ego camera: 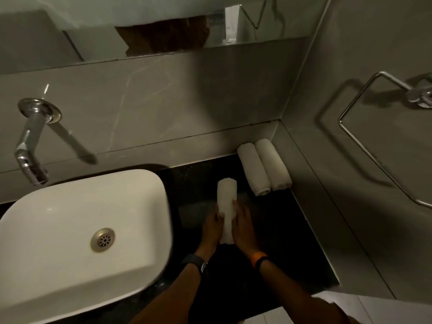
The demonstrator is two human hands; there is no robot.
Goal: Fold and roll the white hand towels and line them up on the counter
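Observation:
A rolled white hand towel point(227, 197) lies lengthwise on the black counter point(292, 242), just right of the basin. My left hand point(211, 226) grips its near end from the left and my right hand point(243, 226) grips it from the right. Two more rolled white towels point(253, 169) point(273, 163) lie side by side, touching, in the counter's far right corner against the wall. The towel in my hands is apart from that pair, nearer and to the left.
A white vessel basin point(140, 183) with a metal drain point(102, 240) fills the left. A chrome wall tap point(30, 146) hangs over it. A chrome towel ring point(374, 127) is on the right wall. A mirror point(93, 31) runs along the back wall.

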